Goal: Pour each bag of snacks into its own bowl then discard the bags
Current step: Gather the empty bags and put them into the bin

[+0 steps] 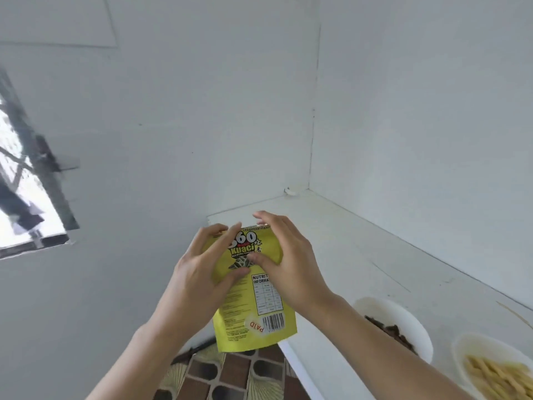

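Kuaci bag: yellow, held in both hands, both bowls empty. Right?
Not empty: the head view shows dark pieces in the farther bowl, yellow sticks in the nearer bowl. The kuaci bag is yellow, held by left hand and right hand.

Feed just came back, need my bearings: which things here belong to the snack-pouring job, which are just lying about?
Job: Kuaci sunflower seed bag, held by left hand and right hand; bowl of dark snack; bowl of yellow sticks.
Lying about: window; patterned floor tiles; small white object on the white counter.
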A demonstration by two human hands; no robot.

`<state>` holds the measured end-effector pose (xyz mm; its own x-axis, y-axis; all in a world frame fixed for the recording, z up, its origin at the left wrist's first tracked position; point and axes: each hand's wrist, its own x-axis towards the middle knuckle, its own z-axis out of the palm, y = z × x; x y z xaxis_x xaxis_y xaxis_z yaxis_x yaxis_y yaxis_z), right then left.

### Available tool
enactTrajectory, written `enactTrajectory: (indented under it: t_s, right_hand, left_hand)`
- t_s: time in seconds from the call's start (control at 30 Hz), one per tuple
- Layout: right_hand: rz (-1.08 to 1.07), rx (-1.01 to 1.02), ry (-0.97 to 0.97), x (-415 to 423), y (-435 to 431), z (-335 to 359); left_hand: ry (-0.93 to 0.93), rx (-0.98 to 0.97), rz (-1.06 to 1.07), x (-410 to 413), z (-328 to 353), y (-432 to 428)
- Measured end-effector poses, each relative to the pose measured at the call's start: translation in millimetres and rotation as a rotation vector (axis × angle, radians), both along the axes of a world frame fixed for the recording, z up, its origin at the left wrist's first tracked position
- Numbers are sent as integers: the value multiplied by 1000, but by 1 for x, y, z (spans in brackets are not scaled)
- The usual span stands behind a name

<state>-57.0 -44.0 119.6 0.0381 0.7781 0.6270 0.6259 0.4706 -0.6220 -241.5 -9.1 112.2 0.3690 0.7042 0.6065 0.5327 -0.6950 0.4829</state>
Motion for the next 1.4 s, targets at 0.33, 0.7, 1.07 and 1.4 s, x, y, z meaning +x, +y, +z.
enactTrajectory:
  t_s: [0.33, 0.7, 1.07, 1.4]
  right_hand:
    - [190, -203, -244, -151, -49, -91]
    - [341, -257, -295, -194, -102, -143]
    - [405, -323, -293, -179, -165, -243]
    - [420, -299, -433, -178, -152, -439]
  left_hand:
    - [54, -136, 232, -158, -85, -76]
    - [128, -266, 364, -206, -137, -178]
    - [169, -408, 574, -172, -228, -256]
    - [73, -480, 613, -171, -444, -252]
